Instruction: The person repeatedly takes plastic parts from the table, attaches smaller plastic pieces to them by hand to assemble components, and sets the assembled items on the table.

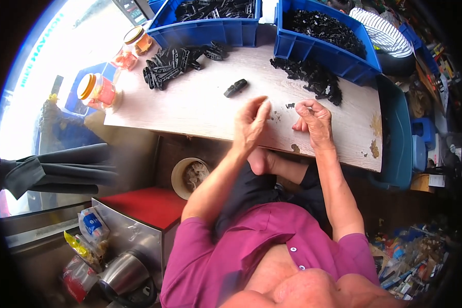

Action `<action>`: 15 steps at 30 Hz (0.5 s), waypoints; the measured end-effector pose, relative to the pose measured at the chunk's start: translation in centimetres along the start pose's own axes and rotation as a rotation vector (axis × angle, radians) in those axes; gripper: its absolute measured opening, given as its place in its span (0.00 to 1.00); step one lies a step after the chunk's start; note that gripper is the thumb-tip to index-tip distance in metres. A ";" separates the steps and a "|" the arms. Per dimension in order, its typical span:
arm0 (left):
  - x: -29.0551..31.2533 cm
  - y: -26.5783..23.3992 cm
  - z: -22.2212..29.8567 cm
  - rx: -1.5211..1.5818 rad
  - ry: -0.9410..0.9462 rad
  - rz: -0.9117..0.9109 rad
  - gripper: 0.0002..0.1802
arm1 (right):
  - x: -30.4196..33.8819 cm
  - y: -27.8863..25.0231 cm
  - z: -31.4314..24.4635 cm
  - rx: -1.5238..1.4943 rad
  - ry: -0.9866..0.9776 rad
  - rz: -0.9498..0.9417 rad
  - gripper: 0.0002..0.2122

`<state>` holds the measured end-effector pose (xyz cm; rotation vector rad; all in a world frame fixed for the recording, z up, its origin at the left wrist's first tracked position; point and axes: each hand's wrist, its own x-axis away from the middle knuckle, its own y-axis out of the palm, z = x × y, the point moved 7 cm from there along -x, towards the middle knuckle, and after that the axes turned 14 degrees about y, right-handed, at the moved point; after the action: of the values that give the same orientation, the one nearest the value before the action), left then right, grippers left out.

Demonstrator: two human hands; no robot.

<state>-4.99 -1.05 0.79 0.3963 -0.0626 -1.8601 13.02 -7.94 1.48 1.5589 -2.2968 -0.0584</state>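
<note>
My right hand is closed in a pinch over the table's front part. A small jagged black plastic piece sticks out at its fingertips. My left hand hovers to the left of it with thumb and fingers drawn together; anything between them is too small or hidden to make out. Just beyond the left hand lies a single oblong black plastic part. Farther left is a pile of similar long black parts. A heap of small black pieces spreads beyond my right hand.
Two blue bins, one of long black parts and one of small pieces, stand along the far side of the pale table. Orange-lidded jars line its left edge. Below are a bucket and a red-topped cabinet.
</note>
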 end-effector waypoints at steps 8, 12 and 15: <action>0.6 4.9 -1.8 0.392 -0.289 -0.095 0.08 | 0.9 0.6 -0.3 0.047 0.053 -0.001 0.09; 0.7 4.4 -1.8 0.421 -0.340 -0.038 0.11 | 0.8 0.5 -0.4 0.133 0.053 -0.051 0.11; 0.8 4.5 -1.6 0.459 -0.333 -0.036 0.08 | 0.7 0.7 -0.6 0.144 0.036 -0.062 0.12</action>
<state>-0.62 -2.98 0.18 0.3970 -0.7215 -1.9249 12.30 -8.24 2.36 1.6868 -2.2693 0.1204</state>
